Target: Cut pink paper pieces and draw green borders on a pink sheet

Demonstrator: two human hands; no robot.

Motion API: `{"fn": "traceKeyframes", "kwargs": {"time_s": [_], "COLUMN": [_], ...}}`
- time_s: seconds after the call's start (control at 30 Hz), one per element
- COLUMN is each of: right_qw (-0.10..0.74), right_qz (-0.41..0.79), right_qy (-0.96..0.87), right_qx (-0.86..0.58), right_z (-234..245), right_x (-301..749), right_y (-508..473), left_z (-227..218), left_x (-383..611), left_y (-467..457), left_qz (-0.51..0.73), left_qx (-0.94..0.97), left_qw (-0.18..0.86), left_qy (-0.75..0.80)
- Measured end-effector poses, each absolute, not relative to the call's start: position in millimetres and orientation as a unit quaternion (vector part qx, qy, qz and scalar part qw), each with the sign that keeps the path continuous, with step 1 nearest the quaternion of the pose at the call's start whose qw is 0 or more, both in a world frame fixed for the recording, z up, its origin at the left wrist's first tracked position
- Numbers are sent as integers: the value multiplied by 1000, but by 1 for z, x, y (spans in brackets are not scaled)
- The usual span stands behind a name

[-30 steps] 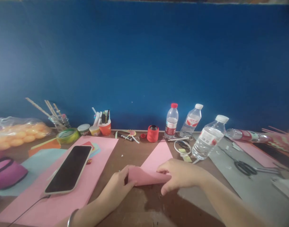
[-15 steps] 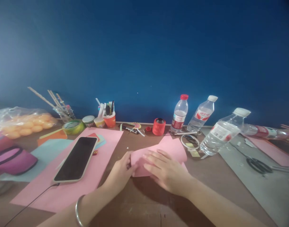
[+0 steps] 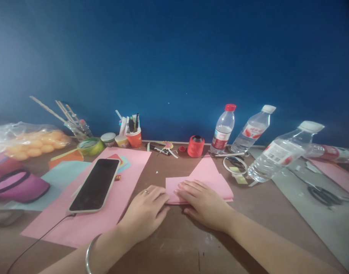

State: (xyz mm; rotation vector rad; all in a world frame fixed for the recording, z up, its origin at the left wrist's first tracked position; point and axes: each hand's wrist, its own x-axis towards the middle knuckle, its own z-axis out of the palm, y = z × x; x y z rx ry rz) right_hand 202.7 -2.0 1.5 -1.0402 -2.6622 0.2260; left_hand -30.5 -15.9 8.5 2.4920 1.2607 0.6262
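A folded sheet of pink paper lies on the table in front of me, one pointed part sticking out toward the wall. My right hand rests flat over its near half, fingers stretched toward the left and nothing gripped. At the paper's left edge is my left hand, its fingertips touching the near left corner and the thumb apart from them. It wears a ring, and a silver bangle circles the wrist.
To the left, a phone with a cable lies on a larger pink sheet. Behind stand a cup of pens and a red thread spool. Several water bottles are at the right, near scissors on a grey mat.
The raised, curved flap of pink paper now lies flat under my right hand. My left hand has turned palm down at the paper's corner. The view has shifted slightly.
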Motion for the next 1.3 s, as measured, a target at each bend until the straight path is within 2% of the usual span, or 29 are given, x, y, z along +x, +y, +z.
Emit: {"fn": "traceKeyframes", "kwargs": {"time_s": [0.1,0.17,0.73,1.3], "right_qw": [130,131,190,162], "right_qz": [85,84,-8,27], "right_qy": [-917,-917,-944,-944], "right_qx": [-367,-368,-270,-287], "right_z": [0,-2,-5,-8], "right_x": [202,203,198,198], "right_y": [-1,-1,-7,-6], "left_z": [10,8,11,15], "left_x": [-29,-29,-36,-38], "left_y": [-18,-16,-8,-5], "left_qz": [161,155,144,142], "left_qx": [903,906,914,929], "left_qw": [53,36,59,58], "left_qy": [395,392,375,336]}}
